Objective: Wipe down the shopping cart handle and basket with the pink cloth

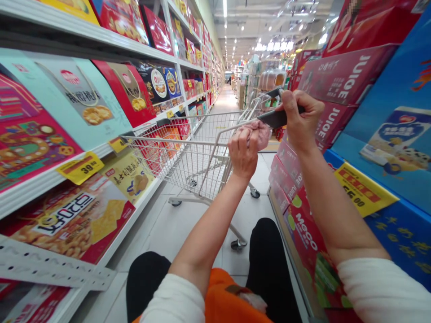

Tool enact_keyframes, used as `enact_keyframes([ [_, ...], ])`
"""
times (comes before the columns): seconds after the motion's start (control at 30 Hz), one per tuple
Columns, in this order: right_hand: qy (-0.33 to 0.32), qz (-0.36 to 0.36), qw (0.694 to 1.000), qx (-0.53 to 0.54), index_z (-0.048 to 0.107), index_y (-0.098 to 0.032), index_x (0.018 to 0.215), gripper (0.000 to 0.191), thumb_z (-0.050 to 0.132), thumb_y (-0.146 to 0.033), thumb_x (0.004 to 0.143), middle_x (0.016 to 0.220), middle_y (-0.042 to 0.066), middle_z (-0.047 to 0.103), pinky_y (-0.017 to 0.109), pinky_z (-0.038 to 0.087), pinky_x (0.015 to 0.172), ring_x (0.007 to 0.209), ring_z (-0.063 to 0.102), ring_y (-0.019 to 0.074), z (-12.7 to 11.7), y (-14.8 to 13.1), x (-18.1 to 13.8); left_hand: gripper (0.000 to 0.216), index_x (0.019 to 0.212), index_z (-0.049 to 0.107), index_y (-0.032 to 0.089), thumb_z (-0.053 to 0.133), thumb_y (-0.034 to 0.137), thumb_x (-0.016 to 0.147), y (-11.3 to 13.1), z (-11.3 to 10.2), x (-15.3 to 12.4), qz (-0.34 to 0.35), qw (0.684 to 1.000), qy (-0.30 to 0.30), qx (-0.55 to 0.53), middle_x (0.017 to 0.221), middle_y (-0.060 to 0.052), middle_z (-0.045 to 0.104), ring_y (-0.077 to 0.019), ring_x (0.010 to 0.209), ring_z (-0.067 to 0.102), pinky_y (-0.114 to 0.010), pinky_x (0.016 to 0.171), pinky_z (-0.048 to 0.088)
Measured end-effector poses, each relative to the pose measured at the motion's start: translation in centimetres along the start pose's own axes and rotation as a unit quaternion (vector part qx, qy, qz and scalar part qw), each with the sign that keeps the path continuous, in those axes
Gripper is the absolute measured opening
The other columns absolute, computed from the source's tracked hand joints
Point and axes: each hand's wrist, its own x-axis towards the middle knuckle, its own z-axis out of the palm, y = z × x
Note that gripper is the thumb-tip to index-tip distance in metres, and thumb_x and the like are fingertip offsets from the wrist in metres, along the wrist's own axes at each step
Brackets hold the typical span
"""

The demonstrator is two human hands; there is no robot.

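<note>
A metal shopping cart (188,163) stands turned sideways in the aisle in front of me. My right hand (301,119) is closed around the dark grey handle (274,117) of the cart, thumb up. Just left of it and lower, my left hand (245,150) presses a crumpled pink cloth (264,133) against the cart's top rail beside the handle. The fingers of this hand are bent over the cloth, and its palm side is hidden. No goods show in the wire basket.
Shelves on the left hold gift boxes (87,98) and a yellow price tag (81,168). Stacked red juice cartons (336,83) and a blue box display (397,134) stand close on the right. The tiled floor (161,224) runs between. An orange garment (229,303) covers my lap.
</note>
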Motion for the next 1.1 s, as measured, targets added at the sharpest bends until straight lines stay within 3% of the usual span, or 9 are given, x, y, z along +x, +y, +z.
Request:
enact_keyframes([
  [0.07,0.004,-0.004,1.000,0.020,0.057,-0.024,0.058,0.059,0.049,-0.071,0.093,0.057,-0.001,0.052,0.034,0.041,0.060,0.057,0.047,0.0110,0.0,-0.2,0.1,0.034,0.127,0.059,0.024,0.032,0.022,0.107,-0.8,0.4,-1.5,-0.020,1.000,-0.004,0.007,0.129,-0.014,0.062,-0.0244,0.131,0.055,-0.051,0.113,0.042],
  [0.2,0.005,-0.022,0.998,0.058,0.054,-0.024,0.054,0.059,0.053,-0.069,0.092,0.055,-0.001,0.049,0.033,0.036,0.059,0.055,0.043,0.0087,0.0,-0.3,0.2,0.028,0.115,0.059,0.021,0.033,0.025,0.106,-4.2,1.2,-8.3,-0.092,0.996,0.008,0.009,0.122,-0.015,0.062,-0.0256,0.121,0.059,-0.053,0.106,0.046],
  [0.33,0.023,-0.018,0.998,0.064,0.062,-0.020,0.056,0.062,0.053,-0.071,0.091,0.055,-0.003,0.047,0.030,0.036,0.060,0.055,0.044,0.0074,0.2,-0.4,0.1,0.028,0.115,0.058,0.016,0.034,0.024,0.104,-6.4,1.8,-12.9,-0.124,0.990,0.068,-0.010,0.115,-0.017,0.062,-0.0256,0.113,0.059,-0.050,0.101,0.048],
  [0.43,0.031,-0.003,0.998,0.060,0.066,-0.019,0.058,0.065,0.053,-0.076,0.088,0.055,-0.004,0.048,0.030,0.038,0.061,0.056,0.045,0.0072,0.3,-0.5,0.0,0.028,0.122,0.057,0.013,0.041,0.021,0.102,-6.0,1.8,-11.8,-0.122,0.987,0.099,-0.031,0.119,-0.019,0.059,-0.0254,0.117,0.056,-0.047,0.105,0.045],
  [0.6,0.039,0.011,0.997,0.061,0.069,-0.020,0.059,0.067,0.052,-0.079,0.086,0.055,-0.003,0.049,0.032,0.040,0.065,0.058,0.045,0.0088,0.4,-0.5,-0.1,0.037,0.135,0.052,0.014,0.045,0.014,0.099,-4.6,1.2,-7.9,-0.087,0.992,0.080,-0.048,0.129,-0.020,0.054,-0.0256,0.129,0.050,-0.046,0.112,0.040],
  [0.83,0.035,0.021,0.997,0.070,0.067,-0.021,0.057,0.066,0.053,-0.080,0.085,0.055,-0.003,0.050,0.033,0.039,0.064,0.058,0.044,0.0094,0.3,-0.4,-0.1,0.034,0.127,0.059,0.013,0.035,0.018,0.102,-6.5,0.5,-10.9,-0.070,0.995,0.071,-0.019,0.119,-0.018,0.063,-0.0241,0.113,0.060,-0.042,0.099,0.051],
  [1.0,0.043,0.007,0.996,0.075,0.064,-0.022,0.055,0.061,0.056,-0.074,0.088,0.054,-0.002,0.051,0.033,0.038,0.062,0.056,0.044,0.0095,0.3,-0.4,-0.1,0.037,0.132,0.061,0.015,0.039,0.021,0.102,-6.7,-0.2,-8.6,-0.068,0.993,0.075,-0.058,0.126,-0.019,0.061,-0.0264,0.127,0.055,-0.046,0.112,0.042],
  [1.1,0.041,0.001,0.997,0.066,0.065,-0.022,0.056,0.062,0.055,-0.075,0.088,0.055,-0.002,0.052,0.032,0.039,0.062,0.057,0.046,0.0097,0.3,-0.4,0.0,0.034,0.129,0.064,0.017,0.044,0.025,0.103,-7.3,-0.8,-7.8,-0.046,0.997,0.060,-0.032,0.128,-0.017,0.061,-0.0257,0.129,0.054,-0.043,0.111,0.043],
])
